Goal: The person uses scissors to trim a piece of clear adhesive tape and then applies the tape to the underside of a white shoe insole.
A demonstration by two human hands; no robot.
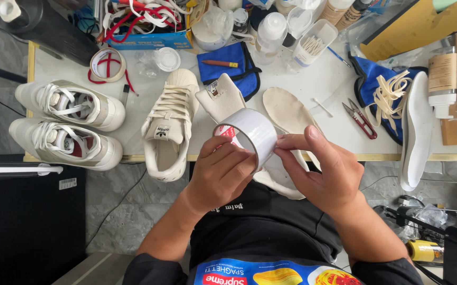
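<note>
Above the table's near edge, a left hand (pixel 219 177) wraps its curled fingers around a roll of white tape (pixel 252 134), thumb against the rim, while the right hand (pixel 326 177), at the roll's four o'clock, pinches the tape's outer surface between thumb and forefinger. Just beyond, at the roll's nine o'clock, a cream sneaker (pixel 169 126) lies on the white table (pixel 313 87); an insole (pixel 287 110) sits at one o'clock. Red-handled snips (pixel 361 119) lie at three o'clock, and a pair of white sneakers (pixel 67 124) farther off at nine.
</note>
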